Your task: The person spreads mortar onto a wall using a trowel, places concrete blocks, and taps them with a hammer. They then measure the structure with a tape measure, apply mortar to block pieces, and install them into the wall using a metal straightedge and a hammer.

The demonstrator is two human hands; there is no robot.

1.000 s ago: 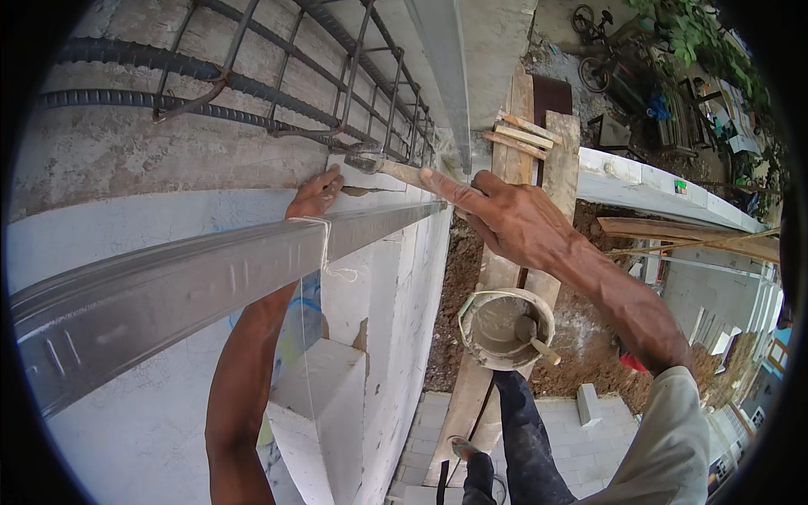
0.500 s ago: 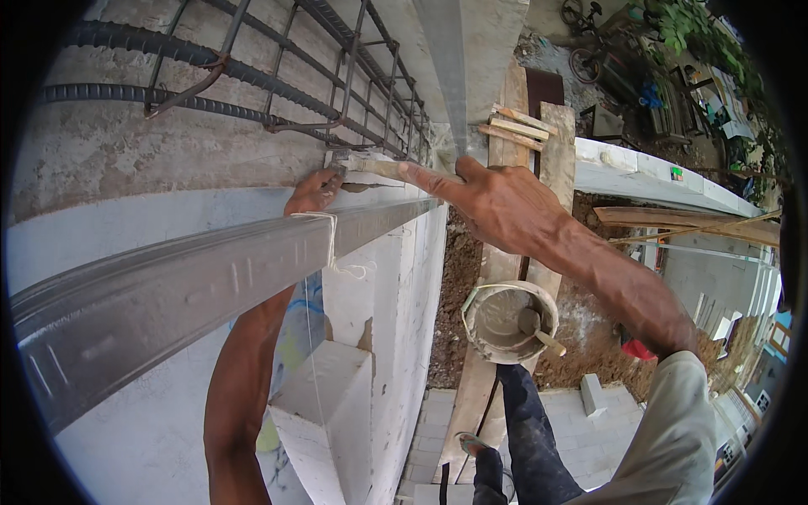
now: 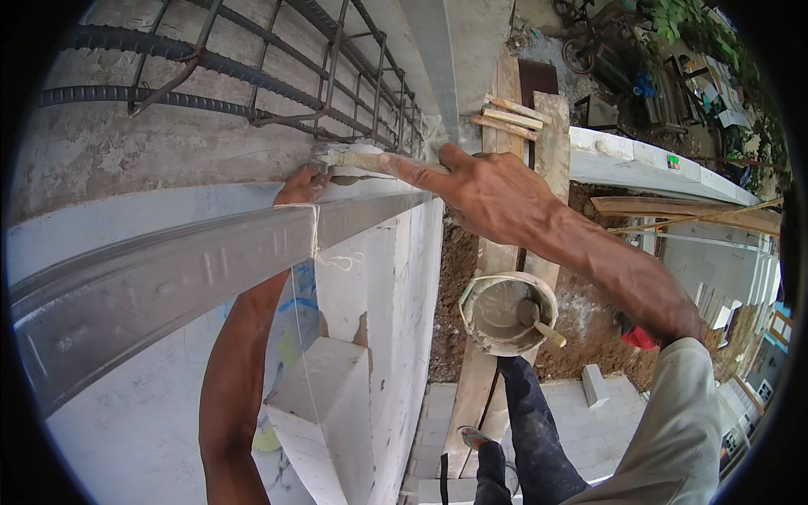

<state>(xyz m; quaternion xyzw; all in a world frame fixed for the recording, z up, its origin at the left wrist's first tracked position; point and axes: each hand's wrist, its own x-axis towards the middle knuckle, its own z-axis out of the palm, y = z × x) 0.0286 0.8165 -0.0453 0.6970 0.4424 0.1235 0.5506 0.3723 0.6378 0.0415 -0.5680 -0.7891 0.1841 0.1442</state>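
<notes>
My right hand (image 3: 497, 189) is closed round a wooden-handled tool (image 3: 358, 160), its index finger stretched along the handle. The tool's greyish head lies against the wall top below the rebar; its exact kind is unclear. My left hand (image 3: 300, 185) reaches up behind a metal channel bar (image 3: 168, 261), fingers curled beside the tool's head. What those fingers hold, if anything, is hidden. A thin white string (image 3: 317, 227) is tied round the bar and hangs down past a white block (image 3: 320, 379). Just below the tool, a dark gap shows in the white block wall (image 3: 383, 295).
A bucket of grey mortar (image 3: 507, 313) with a wooden-handled scoop (image 3: 539, 322) stands on scaffold planks (image 3: 471, 396). Tied rebar (image 3: 244, 80) runs along the concrete above. Another metal bar (image 3: 433, 63) stands ahead, near wood offcuts (image 3: 513, 118). Bare ground and paving lie below.
Both hands and the tool appear slightly further left and higher in the picture. The surroundings have shifted similarly with the view; my right hand keeps its grip.
</notes>
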